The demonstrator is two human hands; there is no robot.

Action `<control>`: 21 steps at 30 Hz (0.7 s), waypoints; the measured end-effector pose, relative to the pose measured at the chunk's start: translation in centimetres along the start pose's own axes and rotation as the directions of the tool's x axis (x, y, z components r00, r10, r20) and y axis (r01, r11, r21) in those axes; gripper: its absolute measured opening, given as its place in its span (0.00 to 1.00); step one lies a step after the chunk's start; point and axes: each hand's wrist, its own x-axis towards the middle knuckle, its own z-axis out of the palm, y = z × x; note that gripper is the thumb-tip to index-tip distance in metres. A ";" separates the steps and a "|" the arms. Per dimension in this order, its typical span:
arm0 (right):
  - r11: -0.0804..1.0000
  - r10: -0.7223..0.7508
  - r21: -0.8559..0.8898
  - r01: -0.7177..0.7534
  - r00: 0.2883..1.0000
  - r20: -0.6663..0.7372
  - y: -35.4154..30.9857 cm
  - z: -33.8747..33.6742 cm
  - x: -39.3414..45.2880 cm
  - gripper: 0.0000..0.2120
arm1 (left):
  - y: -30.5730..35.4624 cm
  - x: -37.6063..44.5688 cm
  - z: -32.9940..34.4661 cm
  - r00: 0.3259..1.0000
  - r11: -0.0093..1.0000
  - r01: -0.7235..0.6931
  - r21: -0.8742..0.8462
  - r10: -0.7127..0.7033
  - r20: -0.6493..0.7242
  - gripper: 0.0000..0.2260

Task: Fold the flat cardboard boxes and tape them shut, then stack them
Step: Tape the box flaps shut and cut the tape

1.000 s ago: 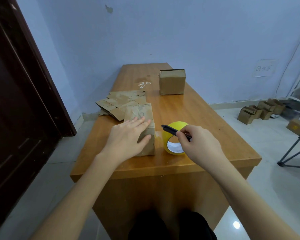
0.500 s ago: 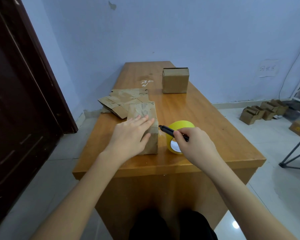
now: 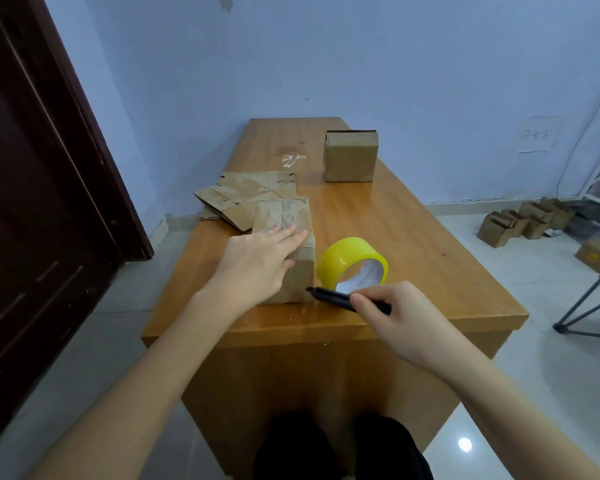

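Observation:
A folded cardboard box [image 3: 293,216] stands near the front of the wooden table [image 3: 413,237]. My left hand [image 3: 257,261] lies flat on its top, fingers spread. My right hand [image 3: 402,320] grips a black pen-like cutter [image 3: 329,295], whose tip touches the lower right corner of that box. A yellow tape roll [image 3: 347,259] stands on edge just right of the box. Several flat cardboard boxes [image 3: 243,195] lie in a pile behind it. Another folded box [image 3: 350,157] stands farther back on the right.
A dark door [image 3: 32,202] is on the left. On the floor to the right are several small cardboard boxes [image 3: 520,220], another box [image 3: 598,254] and a tripod leg [image 3: 589,306]. My knees show under the table's front edge.
My right hand has drawn back from over the tape roll toward the front edge, bringing the cutter's tip down to the box's lower corner. My left hand stays on the box.

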 end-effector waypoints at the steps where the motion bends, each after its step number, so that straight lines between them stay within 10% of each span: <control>1: 1.000 -0.002 0.015 0.002 1.000 -0.001 0.0 0.0 -0.2 0.18 | 0.0 0.0 0.0 1.000 1.000 0.000 0.000 0.000 -0.001 0.23; 21: 0.874 0.230 0.482 -0.066 0.929 -0.290 1.4 -2.8 1.4 0.13 | 0.3 -0.4 0.3 0.999 0.998 0.028 -0.055 -0.030 -0.045 0.23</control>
